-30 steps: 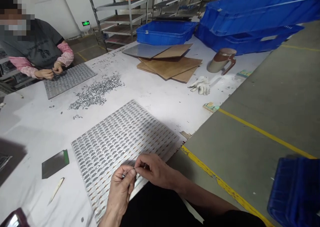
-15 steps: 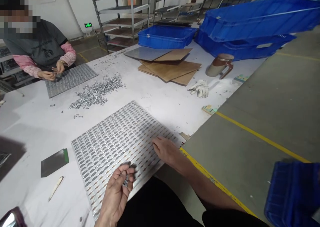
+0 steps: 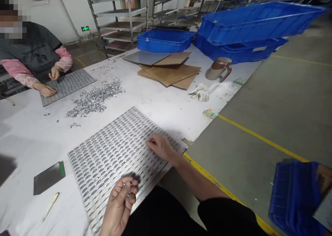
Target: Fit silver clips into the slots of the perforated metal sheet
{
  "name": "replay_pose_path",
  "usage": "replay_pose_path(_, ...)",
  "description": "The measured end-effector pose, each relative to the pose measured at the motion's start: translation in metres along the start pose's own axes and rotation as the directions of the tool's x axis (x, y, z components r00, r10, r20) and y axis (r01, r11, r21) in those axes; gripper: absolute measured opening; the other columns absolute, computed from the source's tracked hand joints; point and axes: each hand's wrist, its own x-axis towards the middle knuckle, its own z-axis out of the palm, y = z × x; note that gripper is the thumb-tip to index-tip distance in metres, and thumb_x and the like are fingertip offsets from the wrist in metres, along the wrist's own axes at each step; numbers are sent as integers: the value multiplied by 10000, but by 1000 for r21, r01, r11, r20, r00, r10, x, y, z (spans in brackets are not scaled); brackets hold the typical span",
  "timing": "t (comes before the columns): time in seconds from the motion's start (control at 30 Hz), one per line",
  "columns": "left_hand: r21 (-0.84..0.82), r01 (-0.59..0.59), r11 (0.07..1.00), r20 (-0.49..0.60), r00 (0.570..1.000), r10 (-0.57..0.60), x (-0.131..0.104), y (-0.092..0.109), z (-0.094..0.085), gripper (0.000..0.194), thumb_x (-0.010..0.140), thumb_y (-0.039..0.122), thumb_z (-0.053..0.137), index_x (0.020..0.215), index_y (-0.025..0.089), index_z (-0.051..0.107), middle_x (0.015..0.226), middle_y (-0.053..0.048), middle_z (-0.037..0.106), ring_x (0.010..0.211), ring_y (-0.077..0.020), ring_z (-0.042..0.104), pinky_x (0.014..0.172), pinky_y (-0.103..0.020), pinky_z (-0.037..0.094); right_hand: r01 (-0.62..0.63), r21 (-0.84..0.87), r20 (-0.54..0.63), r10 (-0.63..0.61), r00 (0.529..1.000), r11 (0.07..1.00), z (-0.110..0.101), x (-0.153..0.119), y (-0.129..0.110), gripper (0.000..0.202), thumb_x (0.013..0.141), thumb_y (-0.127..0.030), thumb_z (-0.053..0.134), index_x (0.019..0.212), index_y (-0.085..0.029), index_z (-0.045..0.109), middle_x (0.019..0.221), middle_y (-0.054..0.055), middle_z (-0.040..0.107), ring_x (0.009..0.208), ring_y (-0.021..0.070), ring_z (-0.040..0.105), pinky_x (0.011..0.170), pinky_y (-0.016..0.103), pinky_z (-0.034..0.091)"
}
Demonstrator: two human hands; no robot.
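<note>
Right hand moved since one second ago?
Yes. Against the patterned panel, the right hand has moved forward, away from the left hand and nearer the panel's far corner.

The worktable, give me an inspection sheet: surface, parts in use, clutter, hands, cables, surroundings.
Surface: white table, scattered with dark specks; its edge looks worn by the board.
Job's things: the board carries rows of dark ovals, small brownish marks in the nearest rows; a heap of gray pieces lies beyond.
Clutter: mug, white glove, cardboard, dark plate.
Hands: left hand holds gray pieces; right hand is over the board, fingertips together, contents unclear.
Cables: nothing seen.
Surroundings: co-worker at another board; blue tub; shelf rack.
</note>
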Motion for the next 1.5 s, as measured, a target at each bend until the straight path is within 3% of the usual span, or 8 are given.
replay_pose_path(0.23,-88,65,994,-128,989,-76,0,0,-10,320,619,289,901,838,158,707,758,-7,651,609,-61,577,540,-124,478,36,-223,-79,-55,995,974,12,9,0,123,824,-180,526,725,-183,599,677,-5,645,649,149,599,630,247,399)
replay_pose_path(0.47,-4,2,1000,-17,1000,-2,0,1,-14,307,655,321,871,864,151,724,729,-9,632,577,-78,555,533,-174,479,27,-290,-85,-53,995,957,15,18,2,76,811,-139,528,823,-168,597,635,-8,585,586,146,538,577,244,369)
replay_pose_path(0.6,13,1,1000,-30,1000,0,0,2,-11,355,634,259,881,943,142,754,816,-56,689,699,-112,614,634,-185,507,71,-182,-115,-92,989,981,7,-3,-13,258,903,-255,527,1141,-159,546,643,-22,583,555,150,533,553,248,407)
replay_pose_path(0.9,135,-90,987,161,985,68,12,-4,26,203,782,326,775,795,134,710,671,-9,595,519,-53,396,420,-150,298,418,178,68,-435,898,891,3,-79,-54,96,923,-224,567,900,-200,657,814,24,684,776,143,638,742,251,509)
replay_pose_path(1.13,80,-14,997,123,992,4,18,-9,40,218,748,330,808,801,133,733,631,13,556,519,-49,397,435,-147,303,334,251,-53,-331,942,909,9,-77,-40,100,890,-255,600,842,-193,662,788,24,661,746,143,627,696,243,505)
replay_pose_path(1.27,16,37,999,68,997,-38,16,-4,38,297,721,280,829,960,125,745,825,-73,671,643,-89,542,543,-169,435,79,264,-59,-66,996,961,1,-42,-17,142,891,-274,537,838,-192,640,665,-7,651,568,128,603,551,225,480)
replay_pose_path(1.37,-4,62,998,49,997,-62,13,0,32,392,698,260,839,1045,113,730,916,-127,710,714,-126,595,626,-206,492,-65,128,-106,79,991,990,-7,-8,0,155,867,-249,515,825,-182,648,625,-14,652,501,123,580,536,228,464)
replay_pose_path(1.5,39,25,999,-9,1000,-25,10,1,24,304,707,315,835,900,138,681,811,-92,714,567,-78,524,481,-163,419,-28,-102,-164,11,986,994,-9,14,9,150,822,-227,526,732,-178,634,578,-19,608,551,133,551,596,235,427)
